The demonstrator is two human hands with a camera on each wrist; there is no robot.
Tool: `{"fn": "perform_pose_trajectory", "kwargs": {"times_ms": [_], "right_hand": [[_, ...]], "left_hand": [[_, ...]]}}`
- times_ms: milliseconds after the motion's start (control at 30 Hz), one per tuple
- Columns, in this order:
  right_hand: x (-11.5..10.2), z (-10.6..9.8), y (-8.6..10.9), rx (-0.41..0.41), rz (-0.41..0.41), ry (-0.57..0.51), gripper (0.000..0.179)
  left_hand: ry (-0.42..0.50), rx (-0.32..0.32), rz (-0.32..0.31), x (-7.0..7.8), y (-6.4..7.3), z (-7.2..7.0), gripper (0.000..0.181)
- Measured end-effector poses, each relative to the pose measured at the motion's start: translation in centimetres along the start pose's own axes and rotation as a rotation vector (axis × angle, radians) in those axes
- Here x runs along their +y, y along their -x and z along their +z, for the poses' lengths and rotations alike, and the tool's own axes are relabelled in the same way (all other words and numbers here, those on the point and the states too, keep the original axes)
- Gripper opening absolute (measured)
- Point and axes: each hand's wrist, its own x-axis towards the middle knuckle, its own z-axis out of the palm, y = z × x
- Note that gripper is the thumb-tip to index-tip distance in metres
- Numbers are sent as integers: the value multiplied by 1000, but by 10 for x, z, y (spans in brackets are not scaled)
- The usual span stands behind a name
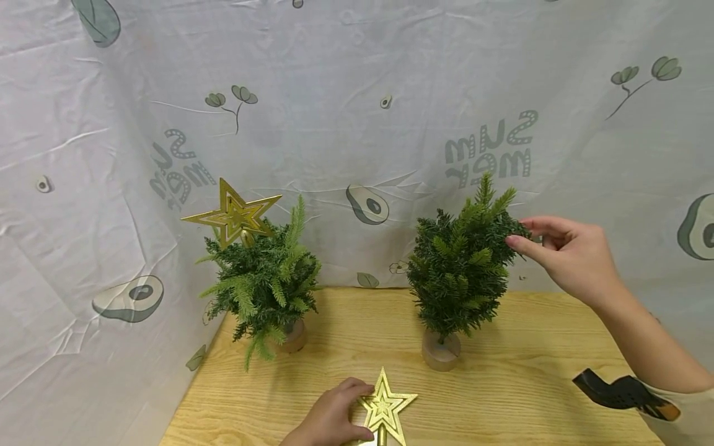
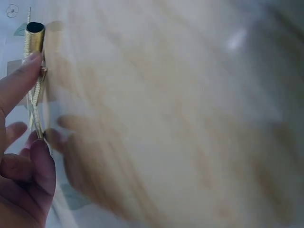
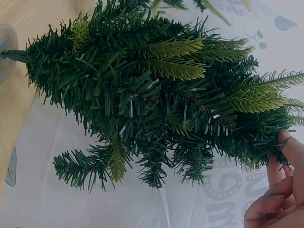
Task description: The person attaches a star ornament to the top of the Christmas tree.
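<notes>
With thumb and fingertips my left hand (image 1: 334, 414) holds a gold star tree topper (image 1: 385, 402) by its left side, low over the table's near side. In the left wrist view the thumb lies against the topper's hollow stem (image 2: 35, 40). My right hand (image 1: 582, 257) pinches a branch at the upper right of a small artificial Christmas tree (image 1: 460, 272). That tree stands upright on a round wooden base (image 1: 441, 352), and its top carries no star. Green needles partly cover the right fingertips in the right wrist view.
To the left stands a second small Christmas tree (image 1: 262, 285), with a gold star (image 1: 237, 214) tilted at its top. Both trees are on a light wooden table (image 1: 362, 328). A white printed cloth (image 1: 312, 142) hangs behind and along the left side.
</notes>
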Motion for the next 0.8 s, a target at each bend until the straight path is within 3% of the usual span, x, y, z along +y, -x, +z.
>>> {"fn": "perform_pose_trajectory", "kwargs": {"times_ms": [133,267,533,800], "right_hand": [[0,0,0,2,-1,6,27],[-1,0,0,1,1,3,27],[1,0,0,6,0,-5,28],[2,1,0,6,6,-3,29]], "left_hand": [[86,-44,-96,3,-3,-4,86],[147,-42,-159,5,-6,-6,87],[146,56,-120,7,-7,-7,51],[337,103,-136,12,-5,-11,24]]}}
